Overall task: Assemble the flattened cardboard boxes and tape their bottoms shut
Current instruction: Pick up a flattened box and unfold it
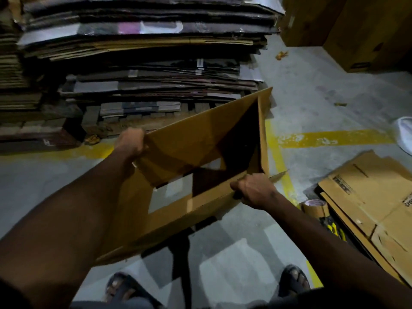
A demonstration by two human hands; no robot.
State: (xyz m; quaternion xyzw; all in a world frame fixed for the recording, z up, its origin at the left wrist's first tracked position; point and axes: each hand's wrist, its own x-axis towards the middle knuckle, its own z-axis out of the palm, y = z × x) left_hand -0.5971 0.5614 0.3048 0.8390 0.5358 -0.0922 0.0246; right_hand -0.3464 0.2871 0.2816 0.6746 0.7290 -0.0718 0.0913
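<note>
Evidently the left hand (131, 141) clenched the cardboard box (200, 134) at its nine-o'clock edge, the right hand (254, 190) at five o'clock, fingers curled tight; pulling evenly apart seemed best to square it.

The floor (312, 90) is smooth grey concrete, dimly lit, with hard shadows and pale patches near the bottom. Worn yellow lines (334, 138) cross it and meet in a corner right of centre. At the back left a wooden pallet (133, 127) stands on it under a tall stack (145, 52) of flat cardboard that fills the upper left, while big brown cartons (356, 30) stand at the upper right. Small orange scraps (281, 55) lie on the floor between them, and a white object (404, 134) is cut off by the right edge.
</note>
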